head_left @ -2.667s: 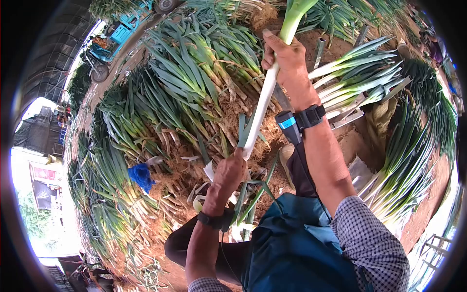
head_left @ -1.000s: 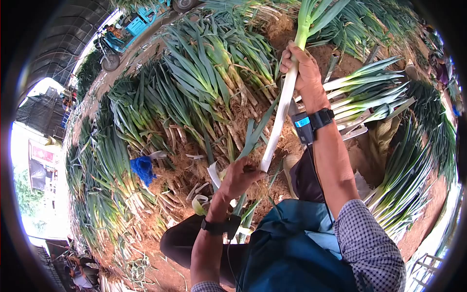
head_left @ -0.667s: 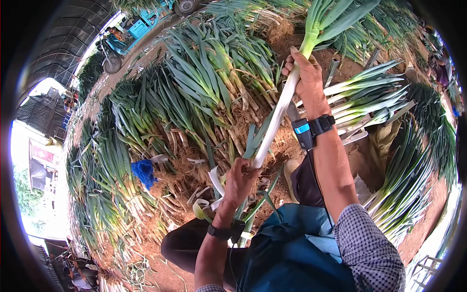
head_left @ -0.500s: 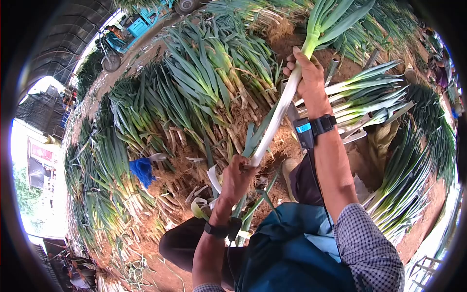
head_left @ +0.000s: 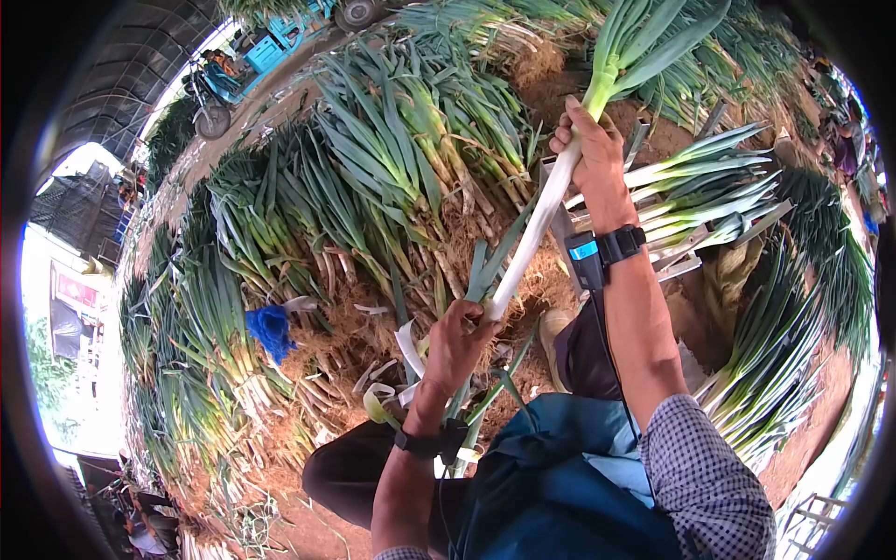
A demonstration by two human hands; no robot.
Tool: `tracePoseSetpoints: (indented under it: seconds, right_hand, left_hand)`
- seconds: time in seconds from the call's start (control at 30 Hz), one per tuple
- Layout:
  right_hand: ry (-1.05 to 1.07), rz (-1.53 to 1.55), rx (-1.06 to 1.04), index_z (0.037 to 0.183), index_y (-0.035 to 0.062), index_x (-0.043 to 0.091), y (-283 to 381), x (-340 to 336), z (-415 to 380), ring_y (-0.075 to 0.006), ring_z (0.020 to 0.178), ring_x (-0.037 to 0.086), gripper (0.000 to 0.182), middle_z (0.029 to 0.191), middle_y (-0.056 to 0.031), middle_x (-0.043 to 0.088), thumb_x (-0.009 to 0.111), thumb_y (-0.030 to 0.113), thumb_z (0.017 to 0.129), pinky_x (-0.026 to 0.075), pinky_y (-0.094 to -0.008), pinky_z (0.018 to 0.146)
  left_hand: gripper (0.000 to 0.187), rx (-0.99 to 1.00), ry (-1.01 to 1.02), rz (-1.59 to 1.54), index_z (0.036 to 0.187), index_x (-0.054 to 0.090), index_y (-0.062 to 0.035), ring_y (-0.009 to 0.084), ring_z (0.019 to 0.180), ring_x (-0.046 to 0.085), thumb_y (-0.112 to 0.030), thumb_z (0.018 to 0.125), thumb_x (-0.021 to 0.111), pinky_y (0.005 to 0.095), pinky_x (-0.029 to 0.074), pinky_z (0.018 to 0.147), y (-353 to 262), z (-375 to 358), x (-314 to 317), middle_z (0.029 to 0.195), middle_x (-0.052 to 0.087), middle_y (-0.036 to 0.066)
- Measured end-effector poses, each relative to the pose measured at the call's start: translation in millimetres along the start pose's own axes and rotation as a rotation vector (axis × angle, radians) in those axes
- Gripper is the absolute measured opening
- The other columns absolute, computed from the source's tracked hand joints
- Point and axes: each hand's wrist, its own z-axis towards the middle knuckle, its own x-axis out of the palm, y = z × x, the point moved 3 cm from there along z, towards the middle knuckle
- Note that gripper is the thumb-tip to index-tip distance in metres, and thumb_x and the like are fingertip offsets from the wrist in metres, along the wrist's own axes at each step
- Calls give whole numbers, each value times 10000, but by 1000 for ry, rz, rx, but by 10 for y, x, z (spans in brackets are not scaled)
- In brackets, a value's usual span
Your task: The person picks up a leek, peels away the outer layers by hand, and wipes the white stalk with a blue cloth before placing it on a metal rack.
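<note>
A long leek (head_left: pixel 537 222) with a white stalk and green leaves runs diagonally between my hands. My right hand (head_left: pixel 594 149) is wrapped round its upper stalk, just below the leaves. At the root end, my left hand (head_left: pixel 457 345) pinches the lower tip; a strip of green leaf (head_left: pixel 495 257) lies alongside. Peeled pale strips (head_left: pixel 409 348) hang beside my left hand. Both wrists carry black straps, and the right one has a small device with a blue display.
Unpeeled leeks (head_left: pixel 373 159) with roots are heaped ahead and left, a blue cloth (head_left: pixel 271 331) among them. Cleaned leeks (head_left: pixel 695 191) lie on a rack at right, more leeks (head_left: pixel 775 327) below. A blue vehicle (head_left: pixel 266 54) stands at the far upper left.
The leek's lower end and my left hand have shifted very slightly. My right hand still grips the stalk, a touch lower in view.
</note>
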Motion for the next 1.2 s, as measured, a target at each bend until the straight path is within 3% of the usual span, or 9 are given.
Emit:
tracePoseSetpoints:
  seconds: [0.07, 0.27, 0.47, 0.67, 0.77, 0.87, 0.97, 1.13, 1.2]
  right_hand:
    - [-1, -22, -19, 901, 46, 575, -42, -6, -22, -155, 558, 533, 187, 706, -56, 566, 754, 102, 887, 447, -325, 482]
    - [14, -76, -26, 930, 50, 584, -119, 109, -89, -163, 578, 548, 191, 750, -62, 572, 756, 123, 891, 449, -321, 498]
    - [56, 0, 1, 920, 32, 592, -133, 171, -54, -173, 557, 540, 203, 720, -67, 568, 770, 117, 875, 455, -337, 484]
    - [71, 36, 3, 907, 44, 594, -161, 128, -23, -176, 559, 540, 200, 725, -70, 569, 777, 119, 871, 452, -343, 489]
    - [77, 25, -20, 895, 47, 587, -163, 138, -34, -172, 558, 539, 196, 715, -64, 567, 772, 107, 872, 453, -342, 488]
    - [0, -14, -31, 909, 47, 579, -166, 121, -27, -169, 557, 541, 193, 703, -59, 566, 764, 87, 872, 455, -345, 490]
    - [-123, -84, -28, 941, 48, 568, -165, 96, -20, -171, 559, 546, 202, 699, -57, 570, 755, 61, 868, 473, -362, 500]
    - [32, -4, 44, 1022, 20, 577, 41, 71, -32, -219, 639, 622, 183, 805, -104, 640, 681, 139, 929, 571, -399, 576]
    - [90, -33, -12, 1018, 16, 574, 21, 36, 3, -218, 643, 622, 185, 820, -115, 641, 682, 136, 929, 566, -392, 569]
  left_hand:
    - [276, -80, 37, 29, 965, 602, 5, 198, 843, 688, -92, 799, 799, 329, 550, 701, -61, 9, -5, 917, 678, 122]
    - [267, 27, 16, -63, 931, 598, 3, 189, 845, 686, -93, 788, 802, 337, 558, 715, 414, 30, 252, 958, 668, 106]
    - [258, -24, -120, -102, 910, 588, 14, 193, 836, 703, -104, 814, 797, 316, 575, 719, 249, 21, 215, 966, 670, 115]
    - [309, -119, 86, -31, 991, 575, 5, 199, 832, 709, -134, 825, 795, 334, 557, 666, 361, 73, 248, 967, 683, 148]
    - [277, -70, -26, 3, 970, 580, 0, 249, 789, 700, -130, 831, 781, 349, 551, 674, 356, 53, 271, 951, 685, 162]
    - [260, 199, -380, 395, 995, 606, -2, 308, 764, 678, -126, 835, 769, 370, 539, 683, 163, 35, 193, 929, 685, 169]
    - [297, 79, -272, 231, 1053, 609, -4, 365, 774, 657, -119, 830, 768, 388, 532, 703, 279, -10, 181, 909, 682, 158]
    - [311, -76, 3, -207, 1202, 659, -4, 49, 809, 586, -145, 928, 699, 269, 493, 673, 223, -64, 103, 888, 706, 34]
    - [305, -80, 112, -170, 1206, 655, -4, 54, 774, 554, -160, 945, 678, 268, 483, 663, 73, -97, 62, 864, 688, 14]
